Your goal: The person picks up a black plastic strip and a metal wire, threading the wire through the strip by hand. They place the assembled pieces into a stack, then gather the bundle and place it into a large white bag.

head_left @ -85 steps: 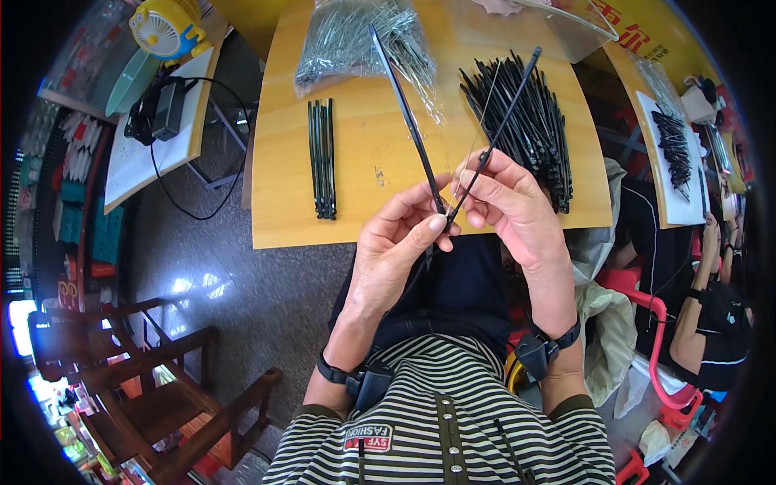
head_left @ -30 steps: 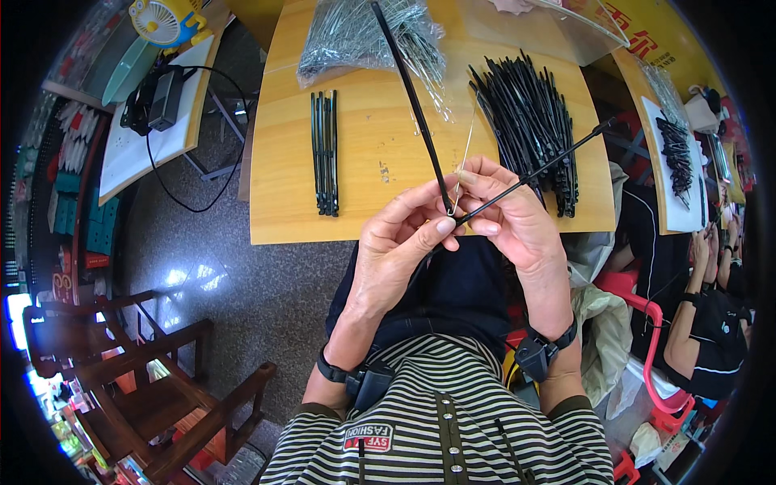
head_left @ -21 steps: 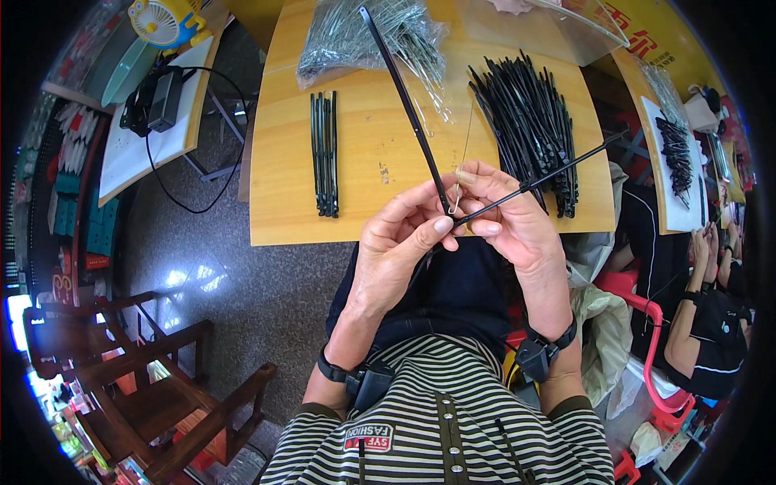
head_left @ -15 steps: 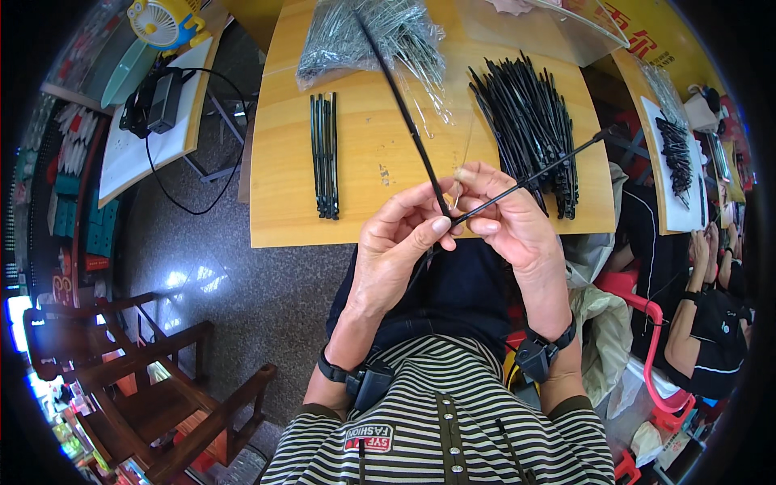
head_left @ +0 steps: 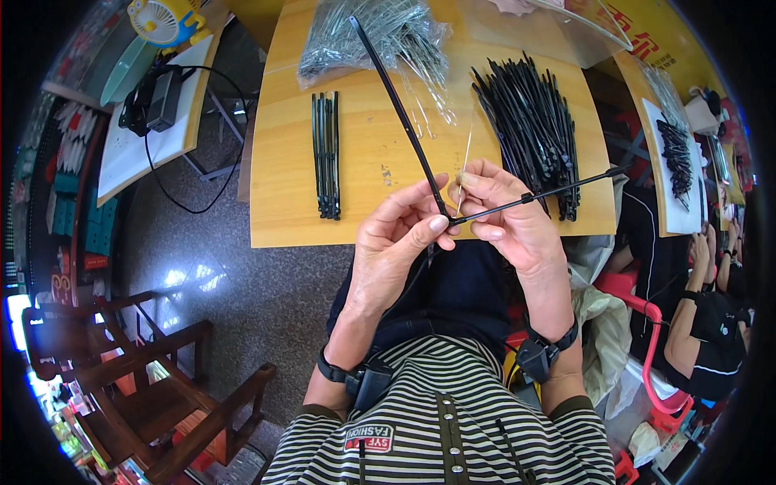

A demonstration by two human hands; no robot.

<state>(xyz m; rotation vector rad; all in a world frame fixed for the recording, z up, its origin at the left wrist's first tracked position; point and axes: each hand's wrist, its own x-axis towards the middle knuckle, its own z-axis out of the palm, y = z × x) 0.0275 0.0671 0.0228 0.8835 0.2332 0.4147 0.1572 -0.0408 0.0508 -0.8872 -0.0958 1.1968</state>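
Just off the table's near edge, my left hand is closed, thumb and fingers pinching the joint of a folding black rod. One thin arm of the rod rises to the upper left; the other runs to the right across my right hand's fingers. My right hand pinches a thin pale metal wire that points upward close to the joint. Its lower end is hidden among the fingers. To the left lies a neat row of black rods. A thick pile of black rods sits beyond my right hand.
A clear plastic bag of thin metal wires lies at the back of the wooden table. On the left side table are a black power adapter and a fan. A wooden chair stands lower left. Another person's arm shows at right.
The rod's right arm has swung down and lies flatter. Its left arm has tipped slightly leftward. The wire in my right hand now stands more upright and shows more of its length.
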